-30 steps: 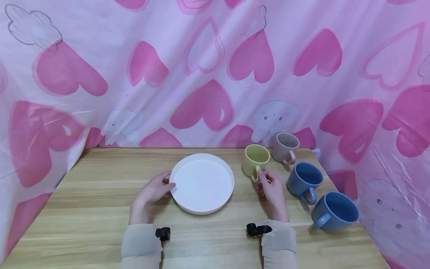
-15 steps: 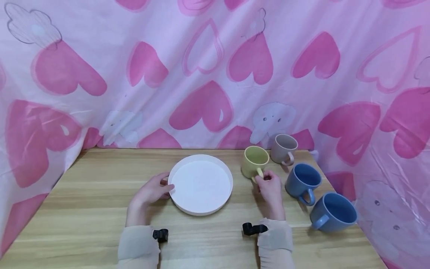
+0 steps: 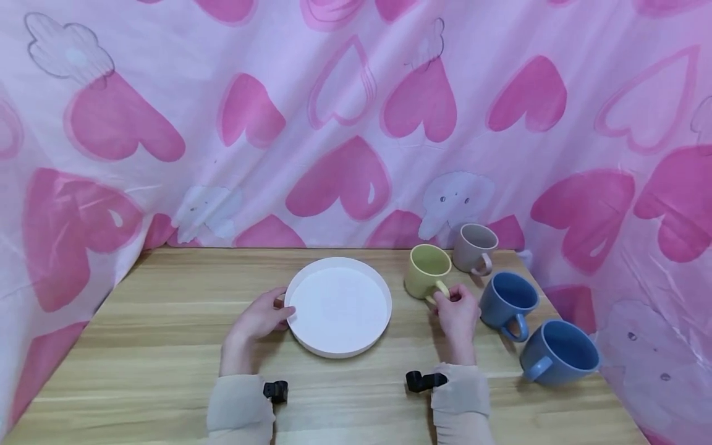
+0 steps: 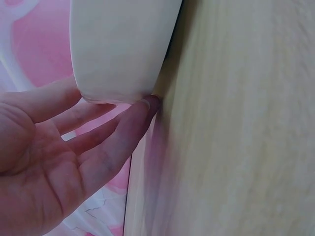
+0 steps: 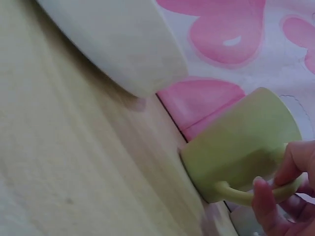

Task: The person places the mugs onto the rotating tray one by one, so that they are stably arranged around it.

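A round white plate point(image 3: 340, 306) with a raised rim lies on the wooden table. My left hand point(image 3: 261, 315) holds its left edge, thumb over the rim and fingers against the outer wall. The left wrist view shows the fingertips low on the plate point(image 4: 123, 49), close to the tabletop. To the plate's right stands a yellow-green mug point(image 3: 421, 279), upright. My right hand point(image 3: 458, 314) pinches its handle between thumb and fingers; the handle point(image 5: 236, 195) shows in the right wrist view. The far fingers of that hand are partly hidden.
Behind the green mug, to its right, is a grey-beige mug point(image 3: 471, 250). Two blue mugs, one point(image 3: 503, 306) nearer the green mug and another point(image 3: 556, 355) closer to me, stand along the right edge of the table point(image 3: 167, 321). A pink heart-patterned cloth point(image 3: 334, 167) hangs behind.
The green mug has turned on the spot, its handle swinging to the right along with my right hand. My left hand stays at the plate. The head view has shifted slightly.
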Demonstrator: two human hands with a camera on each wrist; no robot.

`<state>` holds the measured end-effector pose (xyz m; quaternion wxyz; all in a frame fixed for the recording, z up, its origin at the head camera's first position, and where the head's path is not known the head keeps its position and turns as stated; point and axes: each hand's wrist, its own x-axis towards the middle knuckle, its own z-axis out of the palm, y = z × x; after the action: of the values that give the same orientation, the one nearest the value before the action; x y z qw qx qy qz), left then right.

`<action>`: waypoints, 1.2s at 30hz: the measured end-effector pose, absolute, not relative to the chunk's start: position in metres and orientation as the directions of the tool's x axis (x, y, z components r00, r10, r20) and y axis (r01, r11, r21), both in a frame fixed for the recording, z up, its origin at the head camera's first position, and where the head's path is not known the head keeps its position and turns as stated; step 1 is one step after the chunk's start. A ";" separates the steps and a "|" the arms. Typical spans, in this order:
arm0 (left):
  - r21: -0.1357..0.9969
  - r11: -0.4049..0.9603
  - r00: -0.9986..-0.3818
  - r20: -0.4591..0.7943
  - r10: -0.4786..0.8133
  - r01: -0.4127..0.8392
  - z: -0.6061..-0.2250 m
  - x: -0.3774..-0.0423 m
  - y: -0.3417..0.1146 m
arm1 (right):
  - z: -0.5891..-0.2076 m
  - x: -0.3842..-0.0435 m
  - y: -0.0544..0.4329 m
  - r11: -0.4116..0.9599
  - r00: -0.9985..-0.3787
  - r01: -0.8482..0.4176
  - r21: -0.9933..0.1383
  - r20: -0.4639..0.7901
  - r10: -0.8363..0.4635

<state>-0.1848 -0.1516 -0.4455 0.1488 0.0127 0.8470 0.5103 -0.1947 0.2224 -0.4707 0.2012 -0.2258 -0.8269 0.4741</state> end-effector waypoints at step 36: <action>0.882 0.449 -0.954 -0.245 0.171 -0.146 -0.450 -0.179 -0.156 | -0.411 -0.201 0.178 0.109 -0.854 -0.159 -0.981 0.192 0.484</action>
<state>-0.1794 -0.1562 -0.4499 0.1510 0.0073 0.8375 0.5251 -0.2013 0.1776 -0.4106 0.2447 -0.1154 -0.7034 0.6573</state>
